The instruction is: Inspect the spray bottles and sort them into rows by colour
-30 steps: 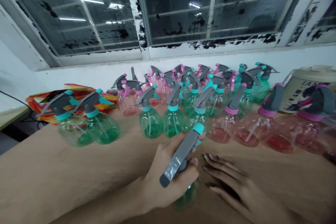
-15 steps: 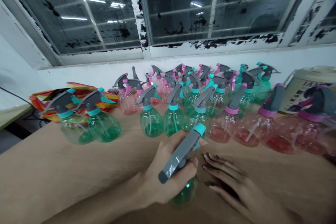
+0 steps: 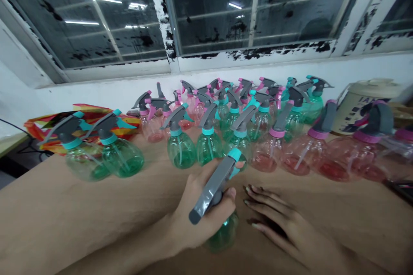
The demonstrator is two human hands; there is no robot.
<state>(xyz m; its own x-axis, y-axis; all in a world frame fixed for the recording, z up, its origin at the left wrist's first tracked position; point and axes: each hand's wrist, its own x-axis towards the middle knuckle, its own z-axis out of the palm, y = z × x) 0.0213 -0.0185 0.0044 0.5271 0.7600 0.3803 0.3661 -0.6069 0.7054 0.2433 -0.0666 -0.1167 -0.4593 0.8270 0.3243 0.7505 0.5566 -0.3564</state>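
Observation:
My left hand [image 3: 196, 210] grips a green spray bottle [image 3: 226, 234] around its neck, on the brown table [image 3: 80, 215]. Its grey trigger head [image 3: 211, 189] with a teal nozzle points up and away from me. My right hand [image 3: 280, 225] lies flat on the table just right of the bottle, fingers spread and holding nothing. Behind both hands stands a crowd of green spray bottles [image 3: 180, 148] and pink spray bottles [image 3: 295, 157].
Two green bottles [image 3: 121, 154] stand apart at the left, in front of a red and yellow bag [image 3: 93, 114]. A cream bucket [image 3: 358, 103] sits at the far right. A white wall and grimy windows [image 3: 213, 8] rise behind the table.
The view has shifted slightly, so everything sits a little further left. Both hands and the held bottle keep the same pose.

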